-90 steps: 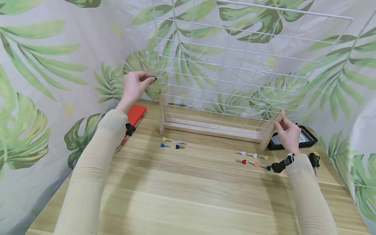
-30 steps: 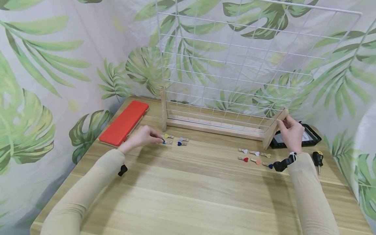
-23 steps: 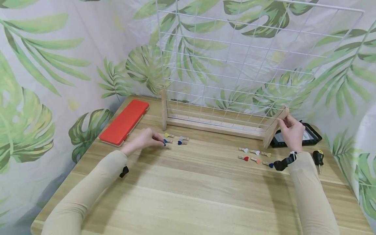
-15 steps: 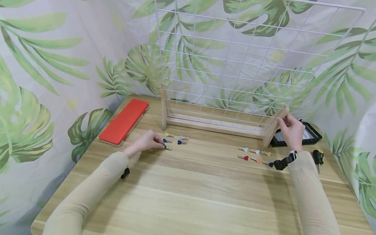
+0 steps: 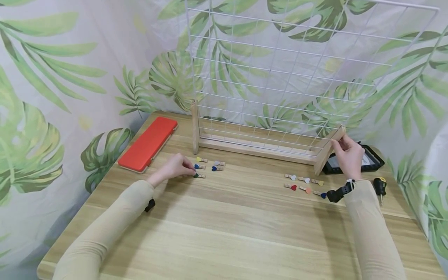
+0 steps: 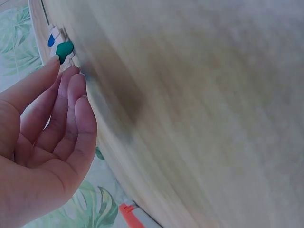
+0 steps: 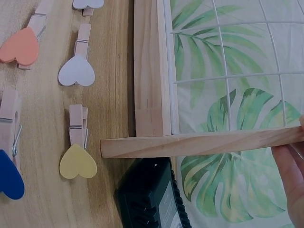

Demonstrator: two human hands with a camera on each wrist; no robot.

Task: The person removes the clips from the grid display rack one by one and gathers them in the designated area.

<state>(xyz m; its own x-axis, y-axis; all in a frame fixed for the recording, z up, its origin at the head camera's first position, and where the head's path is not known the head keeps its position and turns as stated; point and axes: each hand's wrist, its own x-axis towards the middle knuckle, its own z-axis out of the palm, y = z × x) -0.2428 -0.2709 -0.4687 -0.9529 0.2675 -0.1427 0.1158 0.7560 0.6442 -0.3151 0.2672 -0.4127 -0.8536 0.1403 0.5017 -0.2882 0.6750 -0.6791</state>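
My left hand [image 5: 176, 166] is at a small wooden clothespin with a green heart [image 6: 64, 49], low at the tabletop; thumb and fingertips are at the heart's edge. Beside it lie clothespins with a yellow heart [image 5: 198, 159], a pale heart [image 5: 217, 163] and blue hearts [image 5: 214, 168]. On the right, my right hand [image 5: 350, 157] pinches the top of the stand's right wooden upright [image 7: 204, 146]. That stand carries a white wire grid [image 5: 269, 70] upright. In the right wrist view only some fingers show at the edge.
Clothespins with white, yellow, red [image 5: 293, 188], orange [image 7: 20, 46] and blue hearts lie before the stand's right end. A red case [image 5: 148, 144] lies at the left. A black tray-like case [image 5: 369, 160] and a screwdriver [image 5: 379, 186] lie at the right.
Earlier my left hand held a small dark-ended thing by the grid's left edge. It has come down to the tabletop, where the green-heart clothespin now shows below the blue one. My right hand stays.
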